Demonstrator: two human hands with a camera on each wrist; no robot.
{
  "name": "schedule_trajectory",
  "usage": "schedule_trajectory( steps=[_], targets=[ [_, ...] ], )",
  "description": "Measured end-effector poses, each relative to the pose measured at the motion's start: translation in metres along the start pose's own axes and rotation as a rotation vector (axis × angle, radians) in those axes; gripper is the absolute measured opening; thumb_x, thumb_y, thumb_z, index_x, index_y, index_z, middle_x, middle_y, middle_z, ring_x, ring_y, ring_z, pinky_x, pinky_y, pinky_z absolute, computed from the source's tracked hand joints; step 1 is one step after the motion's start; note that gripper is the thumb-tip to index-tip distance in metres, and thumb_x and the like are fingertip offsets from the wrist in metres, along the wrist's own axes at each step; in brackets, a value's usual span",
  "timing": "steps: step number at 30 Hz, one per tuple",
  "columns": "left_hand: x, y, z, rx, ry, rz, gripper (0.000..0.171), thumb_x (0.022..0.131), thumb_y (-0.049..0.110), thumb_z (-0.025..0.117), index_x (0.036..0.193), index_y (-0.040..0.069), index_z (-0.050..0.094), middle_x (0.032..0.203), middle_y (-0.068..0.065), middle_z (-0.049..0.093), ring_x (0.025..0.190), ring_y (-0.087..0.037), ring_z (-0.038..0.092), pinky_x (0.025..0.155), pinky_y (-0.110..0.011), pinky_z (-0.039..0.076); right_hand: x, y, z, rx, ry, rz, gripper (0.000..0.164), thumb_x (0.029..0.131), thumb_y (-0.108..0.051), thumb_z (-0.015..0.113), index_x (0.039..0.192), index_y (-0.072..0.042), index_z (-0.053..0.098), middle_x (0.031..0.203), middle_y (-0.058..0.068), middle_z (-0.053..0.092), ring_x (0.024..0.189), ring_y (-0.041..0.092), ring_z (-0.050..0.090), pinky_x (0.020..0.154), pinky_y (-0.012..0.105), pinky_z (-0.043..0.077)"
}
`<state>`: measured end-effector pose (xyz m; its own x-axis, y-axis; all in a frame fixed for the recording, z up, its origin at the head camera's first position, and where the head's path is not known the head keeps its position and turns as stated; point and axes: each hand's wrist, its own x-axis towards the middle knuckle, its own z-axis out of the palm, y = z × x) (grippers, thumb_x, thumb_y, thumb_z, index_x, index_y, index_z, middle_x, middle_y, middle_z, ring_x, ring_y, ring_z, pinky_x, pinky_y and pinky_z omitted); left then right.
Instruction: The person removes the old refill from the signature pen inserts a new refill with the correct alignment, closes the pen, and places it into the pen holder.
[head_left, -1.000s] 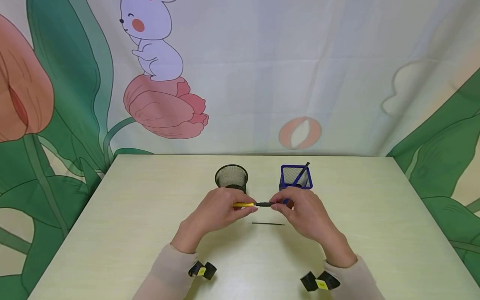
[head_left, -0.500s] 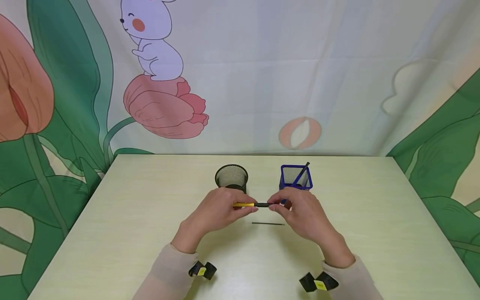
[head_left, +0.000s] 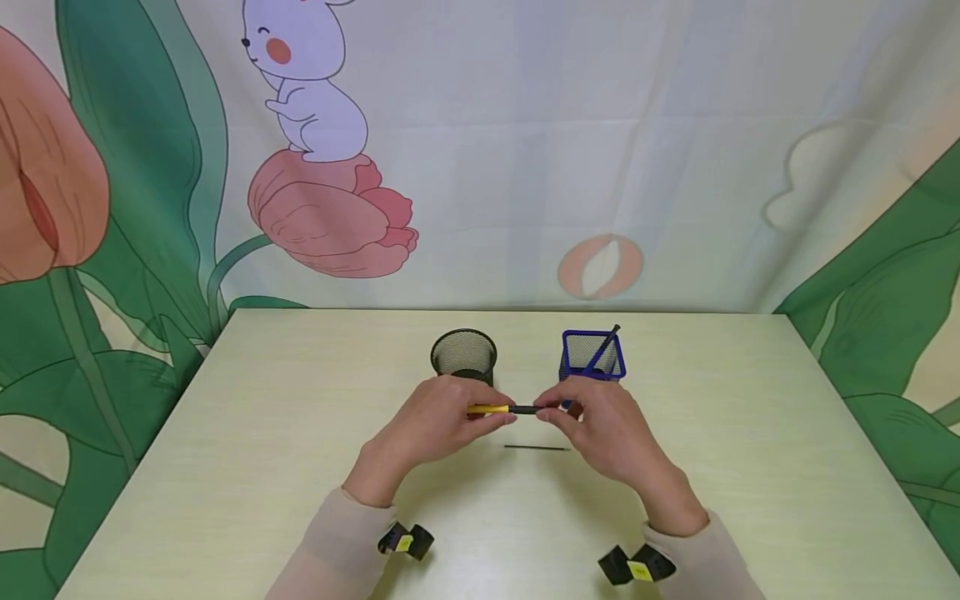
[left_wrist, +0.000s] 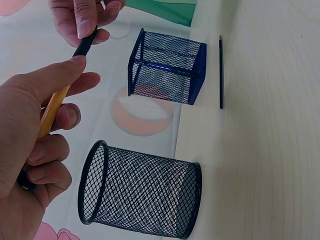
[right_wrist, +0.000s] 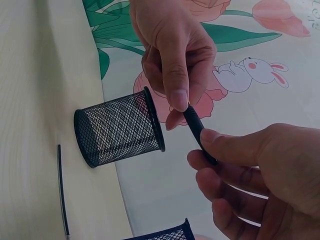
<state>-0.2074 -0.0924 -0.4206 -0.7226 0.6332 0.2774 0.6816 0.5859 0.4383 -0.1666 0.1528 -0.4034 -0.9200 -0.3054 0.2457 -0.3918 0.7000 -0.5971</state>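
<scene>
My left hand [head_left: 442, 421] grips the yellow barrel of a pen [left_wrist: 54, 110], which lies level above the table in the head view. The pen's black front section [right_wrist: 193, 122] sticks out past my left thumb. My right hand [head_left: 609, 429] pinches that black section between thumb and fingers, hiding its tip. In the head view a thin dark pen refill [head_left: 536, 447] lies on the table just below the hands. Seen from the left wrist, the refill [left_wrist: 221, 75] has a clear stretch at one end.
Behind my left hand stands a round black mesh pen holder [head_left: 463, 354]. Behind my right hand is a square blue mesh pen holder [head_left: 570, 354] with a dark-topped blue pen [head_left: 604, 346] leaning in it. A printed curtain [head_left: 487, 167] hangs at the table's back edge.
My right hand has shifted slightly left toward my left hand, so less of the black section shows between them. The left hand, refill and holders look unmoved.
</scene>
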Motion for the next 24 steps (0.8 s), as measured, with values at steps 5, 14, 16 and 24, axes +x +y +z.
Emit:
schedule_trajectory(
  steps=[5, 14, 16, 24],
  targets=[
    [0.0002, 0.0003, -0.0001, -0.003, -0.004, 0.0, 0.021, 0.097, 0.04, 0.072, 0.107, 0.023, 0.082, 0.1, 0.013, 0.079, 0.072, 0.002, 0.062, 0.063, -0.021, 0.049, 0.0006, 0.0015, -0.0001, 0.019, -0.009, 0.0, 0.009, 0.093, -0.019, 0.078, 0.101, -0.018, 0.082, 0.084, -0.011, 0.073, 0.068, 0.007, 0.06, 0.057, 0.025, 0.046],
    [-0.0011, 0.0002, 0.0001, -0.003, 0.0, -0.006, 0.023, 0.098, 0.039, 0.072, 0.115, 0.026, 0.081, 0.099, 0.013, 0.078, 0.07, 0.003, 0.06, 0.061, -0.02, 0.048, 0.0004, 0.0036, 0.0008, 0.052, -0.026, -0.01, 0.01, 0.096, -0.018, 0.074, 0.101, -0.016, 0.082, 0.078, -0.01, 0.069, 0.061, 0.004, 0.058, 0.056, 0.025, 0.046],
    [-0.0016, -0.0002, 0.0004, -0.003, 0.006, -0.004, 0.023, 0.098, 0.039, 0.072, 0.116, 0.028, 0.08, 0.098, 0.014, 0.078, 0.069, 0.004, 0.059, 0.06, -0.02, 0.048, 0.0005, 0.0037, 0.0014, 0.055, -0.027, -0.013, 0.01, 0.097, -0.016, 0.073, 0.102, -0.015, 0.082, 0.078, -0.009, 0.069, 0.062, 0.004, 0.058, 0.056, 0.025, 0.046],
    [-0.0027, -0.0011, 0.001, -0.003, 0.03, 0.019, 0.021, 0.098, 0.038, 0.072, 0.115, 0.028, 0.08, 0.094, 0.014, 0.077, 0.066, 0.003, 0.057, 0.058, -0.019, 0.046, 0.0003, 0.0042, 0.0045, 0.062, -0.047, -0.015, 0.012, 0.099, -0.009, 0.068, 0.104, -0.011, 0.08, 0.082, -0.005, 0.071, 0.065, 0.004, 0.058, 0.058, 0.024, 0.047]
  ],
)
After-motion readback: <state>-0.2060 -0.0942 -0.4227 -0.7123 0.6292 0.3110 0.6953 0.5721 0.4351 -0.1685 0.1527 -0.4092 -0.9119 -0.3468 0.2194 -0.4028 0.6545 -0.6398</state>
